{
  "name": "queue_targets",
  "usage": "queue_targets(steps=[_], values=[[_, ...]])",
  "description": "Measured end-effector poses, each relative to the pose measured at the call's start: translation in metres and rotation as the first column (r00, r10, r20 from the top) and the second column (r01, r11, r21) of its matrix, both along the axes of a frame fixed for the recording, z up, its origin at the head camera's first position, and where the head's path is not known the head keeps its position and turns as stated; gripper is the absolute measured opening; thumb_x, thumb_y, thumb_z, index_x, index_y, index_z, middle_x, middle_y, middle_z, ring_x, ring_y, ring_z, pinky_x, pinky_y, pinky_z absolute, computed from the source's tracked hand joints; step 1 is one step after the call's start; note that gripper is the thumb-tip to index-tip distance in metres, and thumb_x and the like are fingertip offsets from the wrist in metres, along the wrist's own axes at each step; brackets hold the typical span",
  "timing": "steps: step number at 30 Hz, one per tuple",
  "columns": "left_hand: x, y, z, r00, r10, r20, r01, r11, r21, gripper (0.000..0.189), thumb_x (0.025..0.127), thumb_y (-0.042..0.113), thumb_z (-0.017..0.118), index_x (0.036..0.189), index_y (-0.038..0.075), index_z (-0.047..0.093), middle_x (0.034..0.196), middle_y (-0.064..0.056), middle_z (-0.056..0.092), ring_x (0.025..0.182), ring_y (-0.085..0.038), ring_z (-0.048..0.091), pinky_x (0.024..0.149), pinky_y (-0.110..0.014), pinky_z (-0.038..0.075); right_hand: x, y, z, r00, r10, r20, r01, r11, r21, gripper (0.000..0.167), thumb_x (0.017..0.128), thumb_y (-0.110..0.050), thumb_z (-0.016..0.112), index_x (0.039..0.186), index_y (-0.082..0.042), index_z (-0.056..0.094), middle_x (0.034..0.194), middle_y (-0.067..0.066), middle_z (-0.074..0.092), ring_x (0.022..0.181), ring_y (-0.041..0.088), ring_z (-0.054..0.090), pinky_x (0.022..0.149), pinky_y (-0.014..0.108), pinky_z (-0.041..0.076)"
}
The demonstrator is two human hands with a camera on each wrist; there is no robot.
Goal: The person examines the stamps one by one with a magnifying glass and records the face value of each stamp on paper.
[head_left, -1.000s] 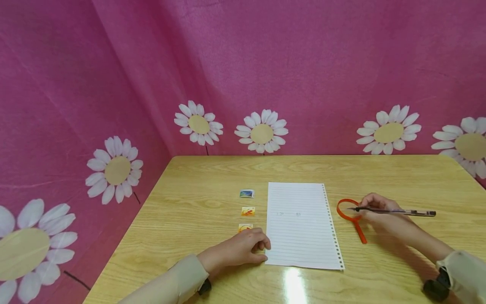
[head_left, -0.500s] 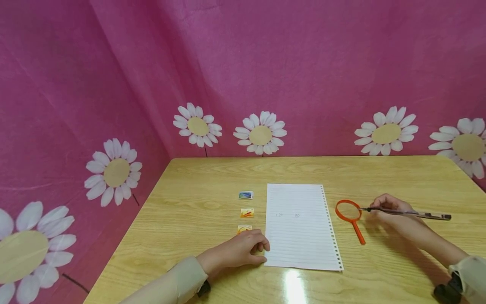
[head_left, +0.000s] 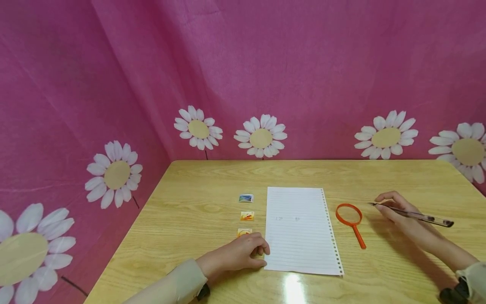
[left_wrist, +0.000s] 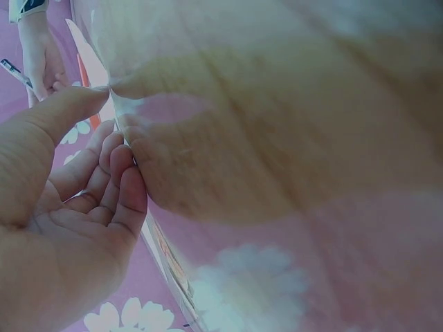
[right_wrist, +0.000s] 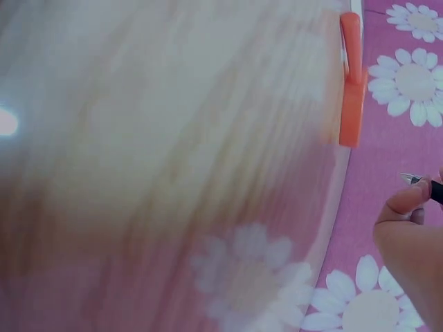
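My right hand (head_left: 411, 223) pinches a pen (head_left: 430, 218) near its point, to the right of an orange-red magnifying glass (head_left: 359, 237) lying on the table. In the right wrist view the bare pen tip (right_wrist: 408, 177) juts past the thumb and fingers. A sheet of lined paper (head_left: 300, 247), bearing two small written figures, lies in the middle with punched holes along its right side. At the paper's lower left edge rests my left hand (head_left: 241, 254), its fingers loosely bent. It partly hides the nearest yellow stamp-like card (head_left: 244, 232).
Two more stamp-like cards, a blue one (head_left: 246, 198) and a yellow one (head_left: 247, 216), lie in a column left of the paper. Behind the wooden table (head_left: 197, 177) and along its left side hangs a pink curtain (head_left: 311, 76) printed with white flowers.
My right hand has drawn back to the right with the pen, from over the magnifying glass's ring to beside it. The left hand stays at the paper's edge.
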State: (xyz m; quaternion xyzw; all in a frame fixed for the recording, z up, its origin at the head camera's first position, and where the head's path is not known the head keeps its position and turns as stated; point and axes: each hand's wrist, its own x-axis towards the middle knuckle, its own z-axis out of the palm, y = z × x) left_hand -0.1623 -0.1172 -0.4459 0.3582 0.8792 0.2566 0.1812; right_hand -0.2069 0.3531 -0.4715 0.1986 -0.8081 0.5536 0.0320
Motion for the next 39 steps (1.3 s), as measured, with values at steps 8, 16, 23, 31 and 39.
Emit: queue_targets(steps=[8,16,23,31,39], values=[[0.0,-0.001,-0.001,1.0,-0.017,-0.016,0.017,1.0,0.019,0.014,0.09,0.018,0.071,0.102,0.013,0.065,0.088,0.005,0.053,0.072,0.001,0.04,0.067,-0.011,0.038,0.022,-0.014,0.021,0.986,-0.166,0.005,0.163,0.973,0.166,0.012,0.103,-0.013,0.048,0.11,-0.018,0.056,0.076,-0.009,0.044,0.065,0.016,0.04,0.052,0.032,0.031],[0.002,-0.001,-0.001,1.0,-0.005,0.02,0.004,1.0,0.018,0.014,0.09,0.019,0.071,0.102,0.013,0.065,0.088,0.005,0.053,0.072,0.001,0.041,0.068,-0.012,0.038,0.023,-0.006,0.023,0.991,-0.137,0.006,0.136,0.987,0.088,0.024,0.099,-0.004,0.053,0.114,-0.021,0.059,0.094,-0.024,0.058,0.078,-0.005,0.053,0.062,0.019,0.043],[0.003,-0.001,-0.001,1.0,-0.012,0.005,0.012,1.0,0.029,0.014,0.09,0.017,0.071,0.102,0.012,0.066,0.088,0.003,0.053,0.072,0.0,0.04,0.068,-0.012,0.038,0.02,0.008,0.028,0.971,0.182,-0.152,-0.204,0.968,-0.144,0.04,0.092,0.02,0.045,0.125,0.0,0.056,0.121,-0.013,0.063,0.103,-0.004,0.061,0.082,0.01,0.051],[0.001,-0.001,0.0,1.0,-0.015,-0.008,0.016,1.0,0.027,0.014,0.09,0.017,0.071,0.102,0.012,0.066,0.088,0.003,0.054,0.072,0.0,0.041,0.068,-0.012,0.038,0.026,0.023,0.029,0.999,0.001,-0.051,0.009,0.981,0.192,0.029,0.099,0.006,0.045,0.124,-0.004,0.056,0.113,-0.03,0.057,0.094,-0.009,0.056,0.07,0.013,0.046],[0.001,-0.001,0.0,1.0,-0.012,-0.005,0.012,1.0,0.025,0.014,0.09,0.017,0.071,0.101,0.012,0.066,0.088,0.004,0.054,0.072,0.001,0.041,0.068,-0.012,0.038,0.024,0.021,0.028,0.998,-0.001,-0.059,0.014,0.975,0.223,0.025,0.103,0.0,0.038,0.116,-0.006,0.059,0.109,-0.026,0.058,0.09,-0.008,0.052,0.068,0.013,0.041]])
